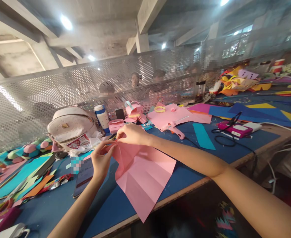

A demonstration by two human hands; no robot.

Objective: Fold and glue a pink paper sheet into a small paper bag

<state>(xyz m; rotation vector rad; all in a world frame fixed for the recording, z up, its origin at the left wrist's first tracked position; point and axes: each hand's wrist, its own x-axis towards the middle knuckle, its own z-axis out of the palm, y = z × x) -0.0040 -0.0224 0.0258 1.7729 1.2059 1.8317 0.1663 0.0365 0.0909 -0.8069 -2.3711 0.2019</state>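
A creased sheet of pink paper (145, 175) hangs from both of my hands, its lower corner reaching past the table's front edge. At its upper left, my left hand (101, 158) pinches the folded corner between thumb and fingers. My right hand (132, 135) grips the top edge just beside it, fingers curled over the paper. Fold lines run down the sheet. Beyond my hands lie a pink glue gun (173, 128), a pink paper basket (134, 110) with a blue handle, and more pink sheets (157, 115).
To the left stand a white backpack (71, 124), a blue-and-white bottle (101, 117) and coloured paper strips (23, 175). A tablet (84, 177) lies by my left forearm. On the right, cables surround a magenta power strip (234, 129). A perforated metal screen (81, 82) borders the back.
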